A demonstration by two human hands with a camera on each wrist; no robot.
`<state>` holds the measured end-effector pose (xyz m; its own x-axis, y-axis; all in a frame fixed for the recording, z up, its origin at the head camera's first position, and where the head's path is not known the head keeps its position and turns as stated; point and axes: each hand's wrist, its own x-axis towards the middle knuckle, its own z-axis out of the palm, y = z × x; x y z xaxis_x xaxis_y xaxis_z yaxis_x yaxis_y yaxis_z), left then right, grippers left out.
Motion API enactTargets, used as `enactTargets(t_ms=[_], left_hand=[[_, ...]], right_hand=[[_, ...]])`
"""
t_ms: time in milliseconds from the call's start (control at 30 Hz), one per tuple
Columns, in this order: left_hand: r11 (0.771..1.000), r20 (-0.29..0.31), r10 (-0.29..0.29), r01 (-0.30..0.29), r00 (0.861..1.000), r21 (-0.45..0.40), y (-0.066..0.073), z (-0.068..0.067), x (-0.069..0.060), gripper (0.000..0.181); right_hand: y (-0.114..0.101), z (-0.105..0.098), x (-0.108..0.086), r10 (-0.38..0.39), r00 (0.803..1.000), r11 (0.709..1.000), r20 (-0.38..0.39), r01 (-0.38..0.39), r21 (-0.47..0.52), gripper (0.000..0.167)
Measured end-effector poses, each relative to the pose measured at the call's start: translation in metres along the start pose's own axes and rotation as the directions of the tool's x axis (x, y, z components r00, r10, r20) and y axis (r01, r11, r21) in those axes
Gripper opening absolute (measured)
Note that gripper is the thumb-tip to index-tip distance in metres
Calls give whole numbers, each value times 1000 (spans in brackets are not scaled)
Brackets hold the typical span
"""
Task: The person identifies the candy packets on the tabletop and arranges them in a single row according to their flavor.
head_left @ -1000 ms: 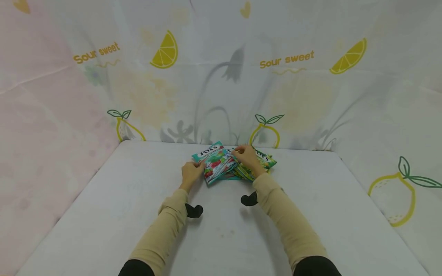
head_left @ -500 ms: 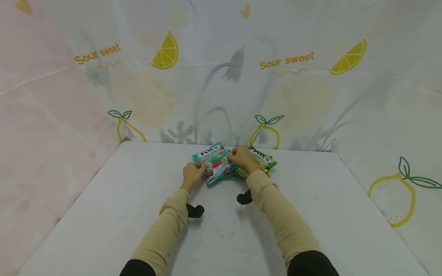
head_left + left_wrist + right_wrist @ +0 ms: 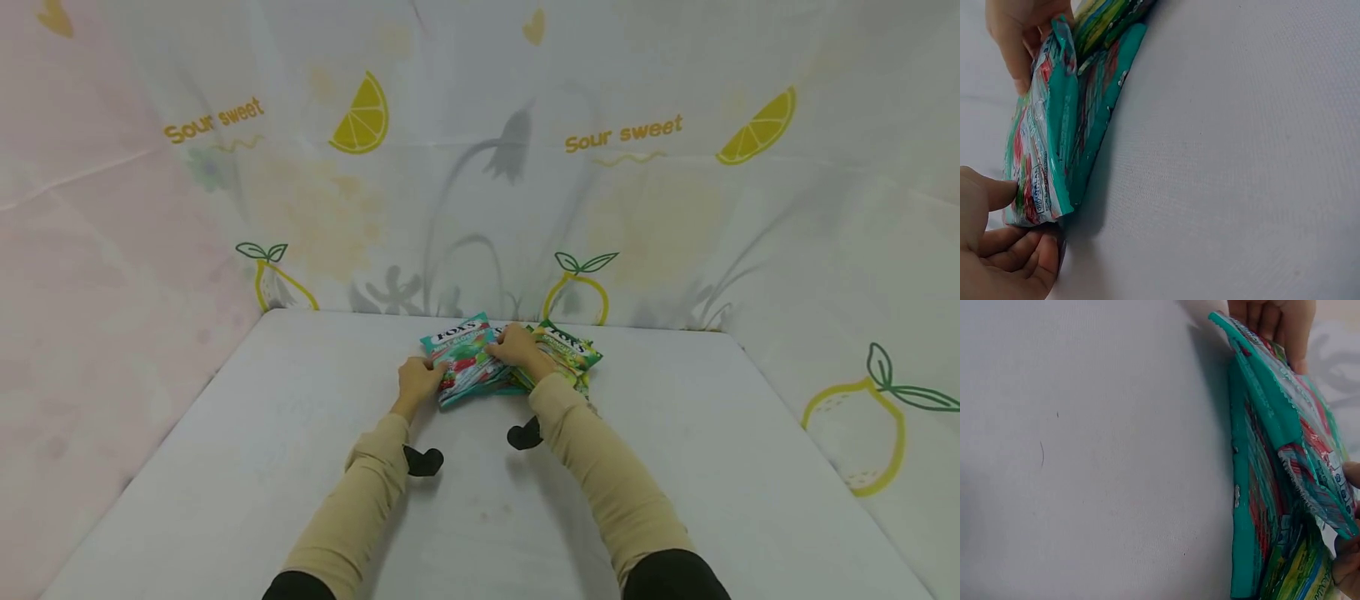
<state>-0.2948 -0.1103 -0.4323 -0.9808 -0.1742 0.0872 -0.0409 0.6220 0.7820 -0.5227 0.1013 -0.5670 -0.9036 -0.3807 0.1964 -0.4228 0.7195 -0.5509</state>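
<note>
We find the upper teal bag (image 3: 463, 365) tilted over a second teal bag (image 3: 1242, 537), beside green bags (image 3: 572, 347) on the table (image 3: 480, 517). The right hand (image 3: 521, 347) has shifted inward; we judge the upper bag better controlled. It and the left hand (image 3: 417, 383) pinch opposite sides, forearms (image 3: 367, 479) reaching forward.

Tilted teal FOX'S bag (image 3: 467, 360)

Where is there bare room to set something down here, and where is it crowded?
Bare white table lies left of the left sleeve, right of the right sleeve, and between them. Crowded: the far middle, where the left hand and the right hand hold an upper teal bag over a lower teal bag, with green bags alongside.
</note>
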Motion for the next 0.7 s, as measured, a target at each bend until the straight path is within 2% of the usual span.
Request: enactTargets(t_ms=[67,100,133,200,267,333,367,467,567,700], left_hand=[[999,-4,-26,26,1000,-19,0,-1,-1,34],[999,-3,-38,38,999,-27,-1,-1,-1,34],[998,-1,-49,49,999,-39,-1,-1,-1,34],[996,-1,-69,69,998,-51,-2,-1,0,34],[995,2,-81,81,997,-59,-4,-1,1,35],[994,3,-88,88,996,-64,-5,-2,2,36],[994,3,-90,90,996,-67,-5,-2,2,36],[991,-11,-94,92,996,-93,-4,-3,1,36],[988,-39,-95,90,995,-127,-2,-5,-1,34],[983,-64,-102,91,993,-157,0,-8,-4,33]], right_hand=[[-10,-4,-6,-9,1000,1000,8,9,21,58],[-24,-10,-13,-10,1000,1000,10,10,14,57],[-44,-22,-24,16,999,1000,32,-16,10,56],[-100,-55,-55,69,996,998,64,-69,-5,51],[-144,-80,-80,102,992,995,68,-102,-4,41],[-177,-99,-100,143,987,990,79,-144,6,32],[-187,-104,-107,142,988,990,64,-143,18,29],[-202,-112,-122,127,992,991,26,-128,37,25],[-205,-110,-128,91,996,994,-15,-90,67,25],[-204,-105,-133,85,995,987,-44,-79,139,26]])
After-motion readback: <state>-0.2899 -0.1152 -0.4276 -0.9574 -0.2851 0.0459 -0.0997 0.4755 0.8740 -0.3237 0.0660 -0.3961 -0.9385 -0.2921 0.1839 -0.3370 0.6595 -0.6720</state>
